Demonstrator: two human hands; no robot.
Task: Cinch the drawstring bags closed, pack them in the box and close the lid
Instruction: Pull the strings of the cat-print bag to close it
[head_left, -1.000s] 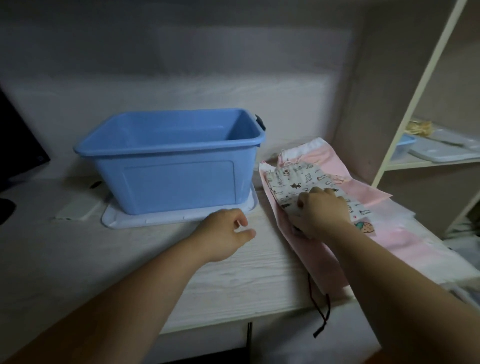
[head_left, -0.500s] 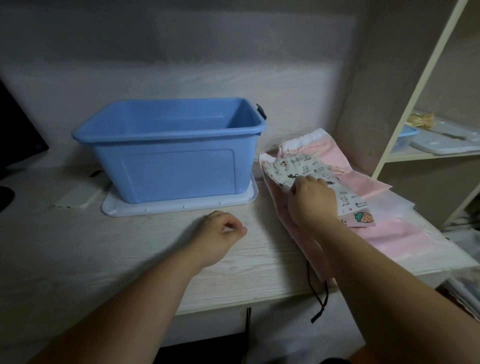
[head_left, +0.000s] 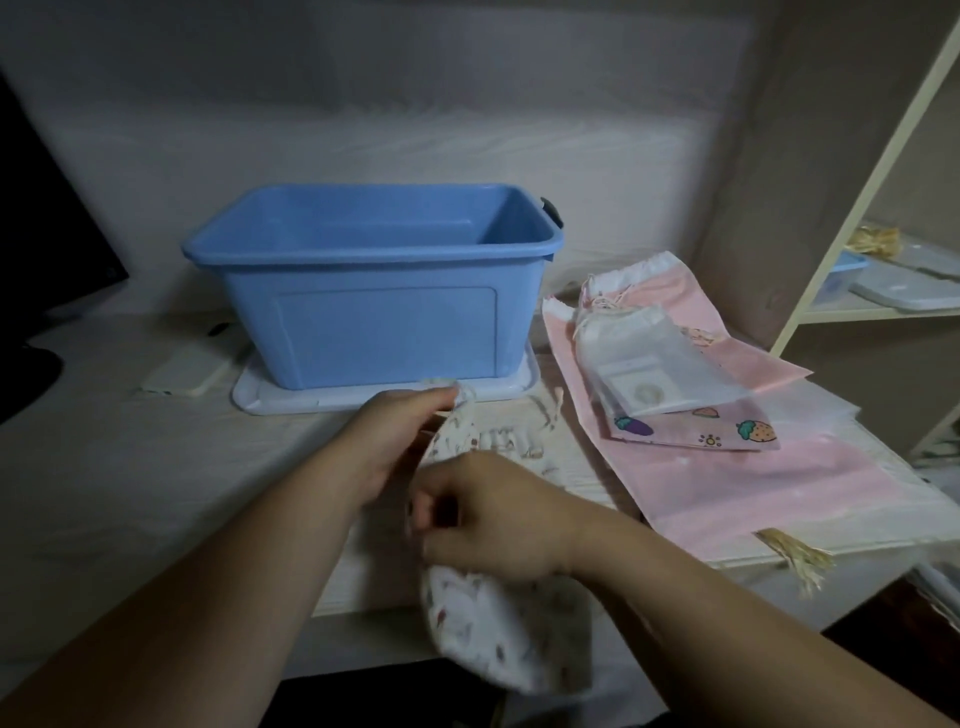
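On the counter, at left, the blue box stands open on its lid. Just in front of it the left grip pinches the gathered mouth of a printed bag, fingertips closed on the cloth. The right grip, nearer the camera, curls round the bag's middle. The bag's blurred bottom hangs past the counter edge. Further right a pile of pink and translucent bags lies flat, just beside the lid.

Smooth blue plastic box, soft printed cloth bag, matt pale wood-grain desk (faintly streaked), translucent frosted pouch
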